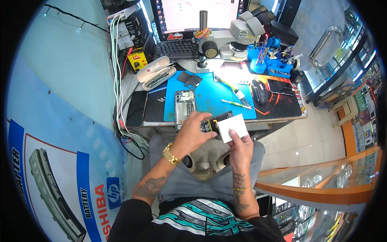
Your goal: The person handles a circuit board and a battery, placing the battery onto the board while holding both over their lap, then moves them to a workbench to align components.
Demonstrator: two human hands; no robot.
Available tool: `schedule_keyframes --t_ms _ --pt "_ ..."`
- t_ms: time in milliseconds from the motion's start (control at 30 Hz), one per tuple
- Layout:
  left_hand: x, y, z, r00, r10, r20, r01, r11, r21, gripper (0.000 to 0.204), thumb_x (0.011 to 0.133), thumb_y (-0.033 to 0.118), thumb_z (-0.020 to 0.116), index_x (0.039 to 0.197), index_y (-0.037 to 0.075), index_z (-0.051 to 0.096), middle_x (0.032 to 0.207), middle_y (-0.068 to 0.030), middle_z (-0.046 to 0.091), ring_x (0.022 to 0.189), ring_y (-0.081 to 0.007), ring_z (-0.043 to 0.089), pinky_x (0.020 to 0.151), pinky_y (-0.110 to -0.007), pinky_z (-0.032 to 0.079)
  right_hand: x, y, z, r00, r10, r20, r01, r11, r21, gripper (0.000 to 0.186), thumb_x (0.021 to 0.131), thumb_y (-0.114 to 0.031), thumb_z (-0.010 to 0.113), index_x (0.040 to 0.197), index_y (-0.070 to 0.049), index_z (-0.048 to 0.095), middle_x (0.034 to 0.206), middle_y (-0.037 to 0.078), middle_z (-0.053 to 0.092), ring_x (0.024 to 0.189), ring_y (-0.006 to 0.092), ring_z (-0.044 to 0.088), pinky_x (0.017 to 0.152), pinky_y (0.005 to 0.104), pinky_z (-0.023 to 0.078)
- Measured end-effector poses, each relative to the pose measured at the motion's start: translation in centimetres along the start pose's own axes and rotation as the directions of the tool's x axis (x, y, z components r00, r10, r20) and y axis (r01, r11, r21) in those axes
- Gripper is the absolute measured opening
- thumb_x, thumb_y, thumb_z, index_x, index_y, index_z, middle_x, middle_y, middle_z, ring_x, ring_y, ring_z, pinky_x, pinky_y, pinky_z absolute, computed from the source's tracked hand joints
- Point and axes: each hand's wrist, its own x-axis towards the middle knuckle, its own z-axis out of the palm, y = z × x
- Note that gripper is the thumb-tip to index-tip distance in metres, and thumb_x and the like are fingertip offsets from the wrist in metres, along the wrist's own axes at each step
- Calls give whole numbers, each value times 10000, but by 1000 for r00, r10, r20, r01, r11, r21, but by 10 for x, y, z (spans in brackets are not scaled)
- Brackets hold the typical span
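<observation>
My left hand [193,133] grips a dark flat component [213,121] with a small orange tab, thumb and fingers at its left end, just over the near edge of the blue mat [209,97]. My right hand [240,149] holds a white square sheet or card [234,124], thumb on its face, overlapping the dark component's right part. An opened phone [184,101] lies on the mat beside my left hand, its lower part partly behind that hand. Black thin pieces [189,80] lie farther back, with a long yellow tool [227,84] and a green-and-white tool [236,103] to the right.
A pen case [155,74], keyboard [175,50], monitor [195,16], microscope [246,30] and blue organiser [278,70] occupy the back. A mouse [261,94] and phone [278,86] lie right. Cables [117,80] hang left; a glass counter [310,177] borders the lower right.
</observation>
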Motion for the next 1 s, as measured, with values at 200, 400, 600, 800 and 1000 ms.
schedule_keyframes --t_ms 200,400,600,800,1000 --pt "-36 -3 70 955 -69 -290 6 977 -211 320 810 44 696 1108 3 588 923 -60 624 721 -97 592 647 -272 529 0 -14 -18 997 82 6 -82 995 61 235 866 -32 630 1090 13 573 957 92 666 753 141 645 628 244 523" --pt "-58 6 89 888 -460 -23 162 357 -920 263 901 -4 577 1147 -13 483 1028 -95 563 816 -105 606 615 -256 591 -40 -19 -31 994 42 -100 -40 999 23 186 860 -21 632 1036 -5 574 893 65 651 653 92 575 495 206 420" --pt "-66 0 78 903 -430 4 143 292 -946 240 916 4 546 1120 26 422 1065 -101 564 879 -129 625 690 -279 595 -54 -13 -35 994 -29 -104 20 996 -91 203 854 -23 657 1045 1 595 938 71 662 727 120 614 593 208 471" --pt "-77 -11 49 913 -378 157 312 397 -863 188 940 60 533 1123 26 507 958 -59 591 801 -91 608 632 -257 566 -65 -41 -37 991 -73 108 111 912 -395 196 833 -22 696 1010 27 628 916 41 665 772 93 595 711 223 468" --pt "-90 -15 10 872 -269 410 487 574 -659 181 955 138 520 1096 47 588 785 29 586 618 -13 503 515 -202 431 -67 -58 -44 982 101 160 -24 905 -424 157 850 -53 678 973 14 608 877 44 660 772 79 586 703 214 458"
